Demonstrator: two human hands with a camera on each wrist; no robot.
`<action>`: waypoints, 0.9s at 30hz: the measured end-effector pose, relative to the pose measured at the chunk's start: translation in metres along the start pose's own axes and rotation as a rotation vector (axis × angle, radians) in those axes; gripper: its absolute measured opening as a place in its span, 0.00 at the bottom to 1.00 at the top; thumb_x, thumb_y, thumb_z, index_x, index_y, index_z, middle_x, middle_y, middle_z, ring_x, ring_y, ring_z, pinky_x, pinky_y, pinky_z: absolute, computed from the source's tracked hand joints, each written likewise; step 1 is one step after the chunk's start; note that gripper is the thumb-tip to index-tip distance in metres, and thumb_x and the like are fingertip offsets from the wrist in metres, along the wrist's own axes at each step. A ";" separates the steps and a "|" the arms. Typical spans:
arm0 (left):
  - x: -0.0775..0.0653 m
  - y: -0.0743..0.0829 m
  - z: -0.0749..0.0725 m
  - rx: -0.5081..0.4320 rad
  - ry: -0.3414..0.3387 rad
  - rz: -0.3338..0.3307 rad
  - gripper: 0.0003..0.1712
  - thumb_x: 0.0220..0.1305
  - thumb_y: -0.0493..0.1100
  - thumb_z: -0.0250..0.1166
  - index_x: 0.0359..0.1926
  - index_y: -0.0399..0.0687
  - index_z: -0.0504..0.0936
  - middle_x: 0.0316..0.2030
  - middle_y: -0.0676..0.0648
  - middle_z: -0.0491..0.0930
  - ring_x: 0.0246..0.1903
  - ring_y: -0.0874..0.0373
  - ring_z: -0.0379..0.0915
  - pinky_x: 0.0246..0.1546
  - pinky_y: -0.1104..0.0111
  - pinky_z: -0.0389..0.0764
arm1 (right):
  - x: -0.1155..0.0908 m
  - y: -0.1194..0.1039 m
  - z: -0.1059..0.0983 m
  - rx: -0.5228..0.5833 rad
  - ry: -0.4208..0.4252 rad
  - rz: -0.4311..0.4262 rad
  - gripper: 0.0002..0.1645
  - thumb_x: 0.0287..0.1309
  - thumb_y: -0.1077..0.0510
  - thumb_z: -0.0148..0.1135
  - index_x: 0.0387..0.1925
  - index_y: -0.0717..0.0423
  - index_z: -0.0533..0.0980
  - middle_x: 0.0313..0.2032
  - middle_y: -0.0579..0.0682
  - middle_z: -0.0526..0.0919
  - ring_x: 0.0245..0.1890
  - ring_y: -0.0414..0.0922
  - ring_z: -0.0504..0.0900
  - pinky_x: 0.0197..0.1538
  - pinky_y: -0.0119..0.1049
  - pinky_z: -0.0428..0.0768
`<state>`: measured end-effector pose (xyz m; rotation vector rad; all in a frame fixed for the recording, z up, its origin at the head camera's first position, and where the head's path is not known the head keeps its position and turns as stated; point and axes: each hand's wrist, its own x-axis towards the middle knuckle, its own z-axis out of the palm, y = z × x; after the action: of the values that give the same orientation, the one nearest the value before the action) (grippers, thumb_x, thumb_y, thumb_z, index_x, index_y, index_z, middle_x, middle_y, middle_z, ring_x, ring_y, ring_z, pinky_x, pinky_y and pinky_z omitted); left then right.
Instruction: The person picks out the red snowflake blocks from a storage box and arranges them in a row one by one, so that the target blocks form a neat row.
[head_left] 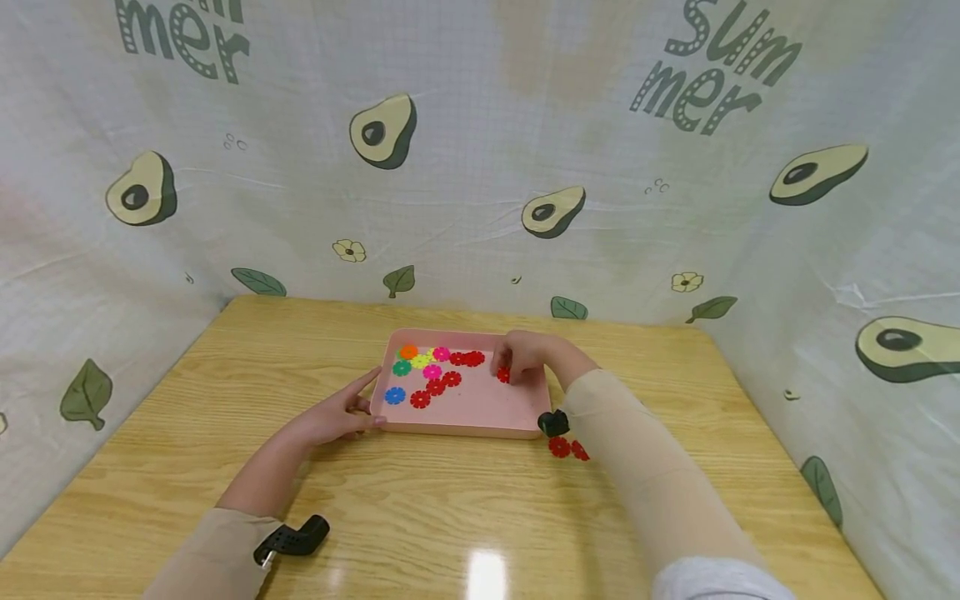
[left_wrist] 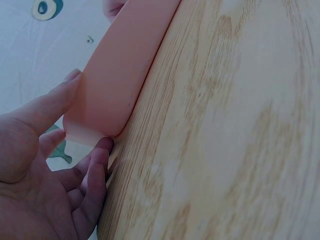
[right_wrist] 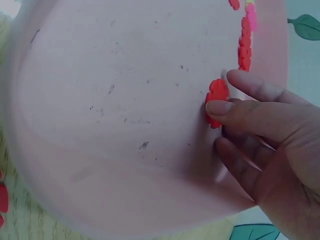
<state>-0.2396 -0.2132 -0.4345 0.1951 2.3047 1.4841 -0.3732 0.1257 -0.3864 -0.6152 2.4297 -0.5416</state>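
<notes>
Over the right part of a shallow pink tray [head_left: 480,410], my right hand [head_left: 522,353] pinches a red flower-shaped plastic disc [right_wrist: 216,91] between thumb and fingers. In the right wrist view the disc stands on edge, close over the tray floor. My left hand [head_left: 337,416] holds the tray's near left corner, thumb at the near rim and fingers along the left side. In the left wrist view, some curled fingertips [left_wrist: 104,144] meet the tray's bottom edge. Several more red discs [head_left: 436,387] lie in the tray's left and middle.
Also in the tray's left part are a blue disc [head_left: 395,396], a green disc [head_left: 402,367], an orange disc [head_left: 408,352], and yellow and pink ones. Red discs [head_left: 559,447] lie on the wooden table [head_left: 420,508] beyond the near right corner. A printed cloth [head_left: 465,150] hangs behind.
</notes>
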 end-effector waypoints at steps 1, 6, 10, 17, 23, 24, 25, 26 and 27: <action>0.000 0.000 0.000 0.001 0.000 0.000 0.54 0.62 0.45 0.69 0.78 0.52 0.43 0.42 0.41 0.70 0.32 0.51 0.69 0.32 0.65 0.71 | 0.000 0.000 0.000 -0.002 0.000 0.001 0.15 0.51 0.73 0.69 0.38 0.53 0.83 0.38 0.50 0.79 0.41 0.49 0.74 0.39 0.35 0.79; -0.001 0.001 0.000 -0.002 -0.005 0.013 0.53 0.62 0.44 0.69 0.78 0.51 0.43 0.42 0.41 0.70 0.32 0.51 0.69 0.31 0.64 0.71 | 0.003 0.000 0.002 -0.015 -0.005 -0.008 0.12 0.51 0.72 0.70 0.36 0.55 0.83 0.36 0.49 0.80 0.39 0.48 0.74 0.39 0.35 0.78; -0.002 0.001 0.000 -0.005 -0.007 0.020 0.53 0.63 0.43 0.69 0.78 0.50 0.43 0.42 0.41 0.70 0.32 0.50 0.69 0.31 0.64 0.70 | 0.005 0.001 0.002 -0.025 -0.012 -0.016 0.10 0.50 0.70 0.71 0.33 0.54 0.83 0.34 0.49 0.80 0.37 0.47 0.74 0.38 0.34 0.78; -0.002 0.002 0.002 -0.005 -0.001 0.013 0.53 0.63 0.44 0.69 0.78 0.51 0.43 0.42 0.41 0.70 0.32 0.51 0.69 0.31 0.64 0.70 | 0.004 0.003 0.001 -0.029 -0.024 -0.027 0.10 0.50 0.71 0.71 0.31 0.54 0.82 0.33 0.49 0.79 0.36 0.46 0.73 0.37 0.34 0.76; 0.000 -0.001 0.001 -0.005 0.005 0.007 0.53 0.62 0.44 0.69 0.78 0.52 0.44 0.42 0.40 0.70 0.32 0.51 0.69 0.32 0.63 0.71 | 0.000 0.003 -0.002 -0.015 -0.049 -0.035 0.08 0.52 0.70 0.70 0.32 0.55 0.82 0.34 0.49 0.79 0.37 0.47 0.74 0.38 0.35 0.77; 0.000 -0.001 0.001 -0.003 0.007 0.007 0.54 0.61 0.44 0.70 0.78 0.52 0.44 0.42 0.40 0.70 0.32 0.51 0.69 0.32 0.63 0.71 | -0.001 0.003 -0.002 -0.010 -0.051 -0.036 0.08 0.52 0.69 0.70 0.31 0.55 0.82 0.34 0.49 0.80 0.37 0.47 0.74 0.39 0.35 0.77; 0.001 -0.002 0.001 0.000 0.007 0.009 0.54 0.62 0.44 0.70 0.78 0.51 0.44 0.42 0.40 0.70 0.32 0.51 0.69 0.32 0.63 0.71 | -0.001 0.003 -0.003 -0.011 -0.051 -0.042 0.07 0.52 0.69 0.70 0.31 0.55 0.82 0.34 0.49 0.80 0.37 0.47 0.74 0.39 0.36 0.77; 0.001 -0.002 0.001 0.001 0.011 0.004 0.54 0.61 0.45 0.70 0.78 0.52 0.44 0.42 0.40 0.70 0.32 0.51 0.69 0.32 0.64 0.71 | -0.002 0.002 -0.004 -0.009 -0.055 -0.046 0.07 0.52 0.68 0.70 0.31 0.55 0.82 0.34 0.49 0.80 0.36 0.46 0.74 0.39 0.36 0.77; 0.001 -0.002 0.001 0.002 0.014 0.000 0.54 0.61 0.45 0.70 0.78 0.52 0.44 0.42 0.41 0.70 0.32 0.51 0.69 0.32 0.64 0.71 | -0.003 0.002 -0.005 -0.008 -0.059 -0.054 0.07 0.52 0.68 0.71 0.30 0.55 0.82 0.33 0.49 0.80 0.36 0.46 0.74 0.39 0.36 0.77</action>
<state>-0.2396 -0.2130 -0.4366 0.1866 2.3170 1.4877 -0.3744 0.1302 -0.3827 -0.6928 2.3672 -0.5286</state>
